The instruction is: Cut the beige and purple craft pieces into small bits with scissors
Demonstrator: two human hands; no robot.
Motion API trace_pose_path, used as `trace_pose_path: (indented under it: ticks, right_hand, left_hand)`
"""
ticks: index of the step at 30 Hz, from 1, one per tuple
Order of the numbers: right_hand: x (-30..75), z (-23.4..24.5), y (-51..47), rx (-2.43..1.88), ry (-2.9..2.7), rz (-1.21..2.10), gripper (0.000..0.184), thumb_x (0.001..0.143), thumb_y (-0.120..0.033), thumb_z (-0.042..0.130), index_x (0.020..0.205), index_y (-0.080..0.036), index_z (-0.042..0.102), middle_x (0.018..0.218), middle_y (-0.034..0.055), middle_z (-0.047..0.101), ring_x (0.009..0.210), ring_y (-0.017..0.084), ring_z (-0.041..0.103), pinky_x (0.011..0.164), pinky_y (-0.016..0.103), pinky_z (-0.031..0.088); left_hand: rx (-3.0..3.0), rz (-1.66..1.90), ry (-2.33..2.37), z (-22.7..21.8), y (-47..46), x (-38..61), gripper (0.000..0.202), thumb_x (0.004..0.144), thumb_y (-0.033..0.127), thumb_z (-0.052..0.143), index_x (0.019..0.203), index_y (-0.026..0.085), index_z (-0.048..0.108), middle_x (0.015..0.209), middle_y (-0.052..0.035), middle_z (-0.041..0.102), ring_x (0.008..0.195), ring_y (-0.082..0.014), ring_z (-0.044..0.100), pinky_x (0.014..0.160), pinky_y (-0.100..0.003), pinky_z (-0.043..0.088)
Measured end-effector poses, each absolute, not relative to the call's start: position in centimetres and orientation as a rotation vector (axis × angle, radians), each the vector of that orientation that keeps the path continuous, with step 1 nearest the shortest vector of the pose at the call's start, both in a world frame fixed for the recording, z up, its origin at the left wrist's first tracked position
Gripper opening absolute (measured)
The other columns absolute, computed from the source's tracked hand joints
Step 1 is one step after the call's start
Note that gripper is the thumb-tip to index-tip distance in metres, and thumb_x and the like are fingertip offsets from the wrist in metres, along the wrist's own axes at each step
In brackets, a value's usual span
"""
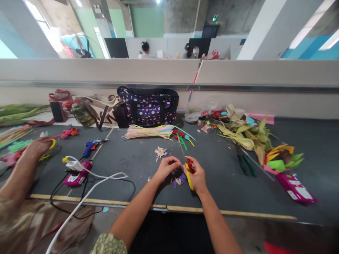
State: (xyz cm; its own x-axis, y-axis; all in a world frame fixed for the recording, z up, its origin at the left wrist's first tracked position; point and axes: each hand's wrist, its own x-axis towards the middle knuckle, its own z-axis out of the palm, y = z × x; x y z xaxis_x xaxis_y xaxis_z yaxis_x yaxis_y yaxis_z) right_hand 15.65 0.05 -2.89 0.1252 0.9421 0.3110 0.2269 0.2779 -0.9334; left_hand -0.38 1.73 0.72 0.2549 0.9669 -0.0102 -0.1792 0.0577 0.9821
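Note:
My right hand (pixel 197 176) is wrapped round a pair of scissors (pixel 189 178) with yellow and red handles, the blades pointing away from me. Close by on the left, my left hand (pixel 168 169) is closed in a pinch. A bit of purple shows at its fingertips, but what it grips is too small to make out. Small purple and beige cut pieces (pixel 178 181) lie on the table beneath and between my hands. Another little heap of beige and purple pieces (pixel 160 152) lies just beyond my left hand.
A bundle of pastel pipe cleaners (pixel 148 132) lies before a dotted bag (pixel 150 106). Left are a blue glue gun (pixel 92 146), a power strip (pixel 76 174) with cables, and a co-worker's hand (pixel 41 146) with yellow-handled scissors. Right are green-handled pliers (pixel 246 164) and dried husks (pixel 243 135).

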Motion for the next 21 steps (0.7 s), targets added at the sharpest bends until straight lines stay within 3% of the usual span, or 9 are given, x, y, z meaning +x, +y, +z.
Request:
trace_pose_path:
  ticks: [7, 21]
  right_hand:
    - [15.59, -2.87, -0.13, -1.223, -1.387, 0.753, 0.045, 0.075, -0.039, 0.064, 0.115, -0.021, 0.059, 0.104, 0.0072, 0.067, 0.090, 0.018, 0.065, 0.083, 0.033, 0.053]
    - [15.32, -2.12, -0.27, -1.170, -1.290, 0.856, 0.047, 0.073, -0.040, 0.068, 0.114, -0.020, 0.055, 0.095, 0.0063, 0.068, 0.083, 0.017, 0.066, 0.078, 0.032, 0.054]
  left_hand:
    - [1.043, 1.018, 0.780, 0.99, 1.46, 0.07, 0.037, 0.060, 0.040, 0.082, 0.081, 0.012, 0.068, 0.072, -0.0042, 0.067, 0.061, -0.0111, 0.058, 0.065, -0.026, 0.046]
    - [1.058, 1.010, 0.789, 0.14, 1.86, -0.10, 0.036, 0.058, 0.037, 0.083, 0.075, 0.013, 0.062, 0.063, 0.0005, 0.062, 0.054, -0.0089, 0.054, 0.059, -0.024, 0.043]
